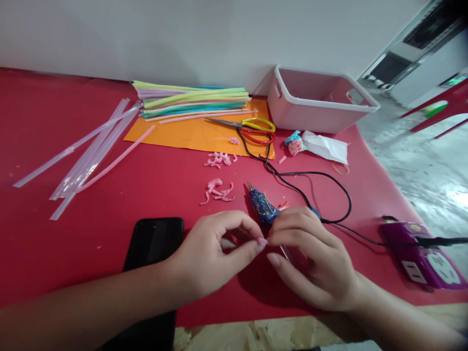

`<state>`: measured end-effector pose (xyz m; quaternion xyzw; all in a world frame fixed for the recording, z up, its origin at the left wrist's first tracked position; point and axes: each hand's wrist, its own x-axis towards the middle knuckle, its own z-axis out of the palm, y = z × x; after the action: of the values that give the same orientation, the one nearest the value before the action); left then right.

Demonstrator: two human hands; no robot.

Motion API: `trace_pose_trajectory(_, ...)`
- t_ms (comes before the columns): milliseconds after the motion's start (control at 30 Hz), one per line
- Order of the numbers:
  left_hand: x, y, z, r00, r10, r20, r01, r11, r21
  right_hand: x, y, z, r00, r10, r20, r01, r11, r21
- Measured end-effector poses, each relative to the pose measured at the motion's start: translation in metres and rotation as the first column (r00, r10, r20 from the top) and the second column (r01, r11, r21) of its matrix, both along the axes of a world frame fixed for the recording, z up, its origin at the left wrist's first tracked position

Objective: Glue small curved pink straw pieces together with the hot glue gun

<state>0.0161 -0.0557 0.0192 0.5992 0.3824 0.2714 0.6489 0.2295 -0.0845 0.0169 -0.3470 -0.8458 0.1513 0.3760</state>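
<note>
My left hand (215, 253) reaches in from the left, thumb and index fingertip pinched together. What lies in the pinch is too small to make out. My right hand (314, 258) meets it from the right; its curled fingertips touch or nearly touch the left ones, and its thumb stands apart. Just behind the right hand lies a dark blue hot glue gun (262, 205), nozzle pointing away, partly hidden by the fingers. Beyond the hands are two small piles of bent pink pipe cleaner pieces, a nearer pile (216, 191) and a farther pile (218, 159).
A black phone (155, 239) lies under my left forearm. Behind are clear glue sticks (91, 151), a pipe cleaner bundle (193, 102), scissors (256, 130) on orange paper (164, 137), and a pink bin (310, 114). A black cord (349, 204) loops near a purple power strip (420, 253).
</note>
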Motion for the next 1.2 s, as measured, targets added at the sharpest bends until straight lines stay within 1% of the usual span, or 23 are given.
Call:
trace_pose_trajectory(67, 0.0004, -0.0003, 0.0003, 0.999, 0.005, -0.037, -0.005, 1.0, -0.003, 0.0001, 0.0006, 0.0027, 1.0, -0.007, -0.021, 0.008, 1.0, 0.023)
trace_pose_trajectory(133, 0.0008, -0.0007, 0.0004, 0.997, -0.003, -0.072, 0.006, 0.999, 0.034, -0.0001, 0.0009, 0.0036, 1.0, 0.0, -0.02, 0.001, 0.999, 0.046)
trace_pose_trajectory(233, 0.0012, -0.0016, -0.0008, 0.999, -0.018, -0.046, 0.02, 0.999, 0.039, -0.0005, 0.0004, 0.0027, 1.0, -0.006, 0.0, 0.006, 0.996, 0.087)
trace_pose_trajectory(333, 0.0015, -0.003, -0.0023, 1.0, -0.009, 0.005, 0.009, 1.0, -0.018, -0.0003, -0.0007, 0.0016, 0.999, -0.05, 0.018, 0.047, 0.99, 0.131)
trace_pose_trajectory(400, 0.0016, -0.0038, -0.0027, 1.0, -0.002, 0.01, 0.002, 0.999, -0.039, 0.0003, -0.0014, 0.0017, 0.996, -0.079, 0.029, 0.073, 0.985, 0.155)
trace_pose_trajectory(467, 0.0018, -0.0039, -0.0027, 1.0, -0.003, -0.007, 0.003, 0.999, -0.038, 0.0009, -0.0019, 0.0023, 0.993, -0.111, 0.028, 0.104, 0.979, 0.177)
trace_pose_trajectory(533, 0.0021, -0.0033, -0.0029, 0.998, -0.02, -0.056, 0.02, 1.0, -0.014, 0.0011, -0.0024, 0.003, 0.99, -0.139, 0.017, 0.133, 0.973, 0.188)
trace_pose_trajectory(633, 0.0022, -0.0021, -0.0036, 0.992, -0.041, -0.122, 0.046, 0.998, 0.035, 0.0011, -0.0024, 0.0038, 0.989, -0.148, -0.002, 0.146, 0.972, 0.183)
trace_pose_trajectory(733, 0.0018, -0.0016, -0.0045, 0.992, -0.03, -0.125, 0.037, 0.998, 0.059, 0.0014, -0.0015, 0.004, 0.995, -0.096, -0.025, 0.099, 0.986, 0.137)
trace_pose_trajectory(867, 0.0017, -0.0014, -0.0049, 0.995, -0.015, -0.097, 0.019, 0.999, 0.035, 0.0026, 0.0006, 0.0039, 0.999, -0.012, -0.05, 0.015, 0.997, 0.075)
trace_pose_trajectory(1033, 0.002, 0.0007, -0.0026, 0.996, -0.002, -0.089, 0.004, 1.0, 0.022, 0.0034, 0.0011, 0.0039, 0.999, -0.026, -0.029, 0.028, 0.996, 0.084)
trace_pose_trajectory(1100, 0.0015, 0.0012, -0.0019, 0.995, 0.0, -0.102, 0.007, 0.998, 0.06, 0.0037, 0.0005, 0.0038, 0.998, -0.044, -0.04, 0.047, 0.996, 0.07)
trace_pose_trajectory(1200, 0.0005, 0.0009, -0.0022, 0.99, -0.004, -0.144, 0.03, 0.983, 0.181, 0.0045, 0.0, 0.0034, 0.996, -0.067, -0.065, 0.069, 0.997, 0.037)
